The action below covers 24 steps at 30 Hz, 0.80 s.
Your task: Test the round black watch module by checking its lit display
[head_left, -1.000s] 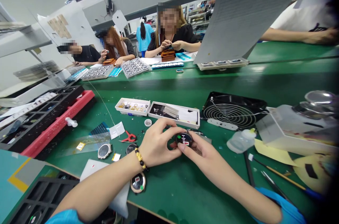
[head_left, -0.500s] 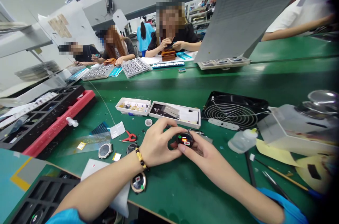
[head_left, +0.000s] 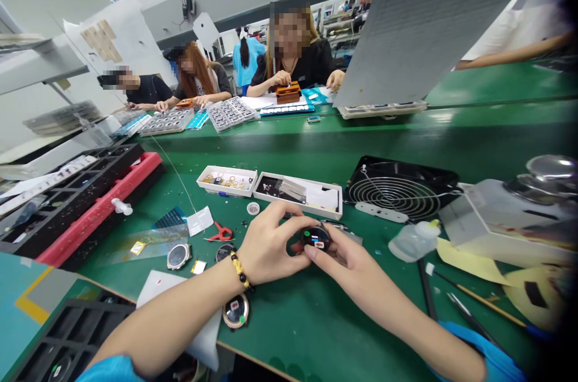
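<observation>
Above the green bench [head_left: 316, 328], I hold a round black watch [head_left: 323, 235], its small screen lit, with my left hand [head_left: 266, 246] pinching its left edge between thumb and forefinger and my right hand [head_left: 350, 255] pinching the right side. Left of it lies a red clip [head_left: 221, 231]; right, a bottle [head_left: 410, 243] stands before a black fan [head_left: 392, 189], and on the far side sits a person in black [head_left: 311, 62].
</observation>
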Each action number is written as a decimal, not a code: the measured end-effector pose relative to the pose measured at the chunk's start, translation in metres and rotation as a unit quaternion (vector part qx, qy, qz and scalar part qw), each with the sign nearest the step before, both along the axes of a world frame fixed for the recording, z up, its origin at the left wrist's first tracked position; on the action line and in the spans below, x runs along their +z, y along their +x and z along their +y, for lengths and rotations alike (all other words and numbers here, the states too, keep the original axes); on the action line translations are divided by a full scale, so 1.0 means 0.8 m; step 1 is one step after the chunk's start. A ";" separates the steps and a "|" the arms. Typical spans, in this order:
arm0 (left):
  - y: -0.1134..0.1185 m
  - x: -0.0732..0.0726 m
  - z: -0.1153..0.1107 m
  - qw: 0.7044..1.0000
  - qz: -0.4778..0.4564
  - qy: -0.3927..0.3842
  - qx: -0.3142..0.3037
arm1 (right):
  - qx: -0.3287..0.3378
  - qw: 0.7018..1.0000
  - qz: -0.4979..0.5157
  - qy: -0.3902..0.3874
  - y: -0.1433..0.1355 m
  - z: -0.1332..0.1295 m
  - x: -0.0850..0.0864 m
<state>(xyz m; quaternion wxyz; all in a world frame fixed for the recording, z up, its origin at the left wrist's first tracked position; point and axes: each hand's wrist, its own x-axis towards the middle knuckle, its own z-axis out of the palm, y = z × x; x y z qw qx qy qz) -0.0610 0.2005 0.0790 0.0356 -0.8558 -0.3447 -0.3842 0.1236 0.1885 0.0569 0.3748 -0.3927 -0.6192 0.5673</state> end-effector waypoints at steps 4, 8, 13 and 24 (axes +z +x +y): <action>0.000 -0.001 0.000 1.000 -0.003 0.004 -0.002 | 0.002 1.000 -0.001 -0.003 -0.001 0.000 0.000; 0.000 -0.001 0.000 1.000 -0.003 0.007 -0.002 | 0.004 1.000 -0.002 -0.003 0.000 0.000 0.000; 0.000 0.000 0.000 1.000 -0.004 0.008 -0.001 | 0.006 1.000 0.002 -0.002 0.000 0.000 -0.001; 0.001 0.000 -0.001 1.000 -0.003 0.006 0.001 | 0.003 1.000 0.012 -0.011 -0.001 0.000 -0.001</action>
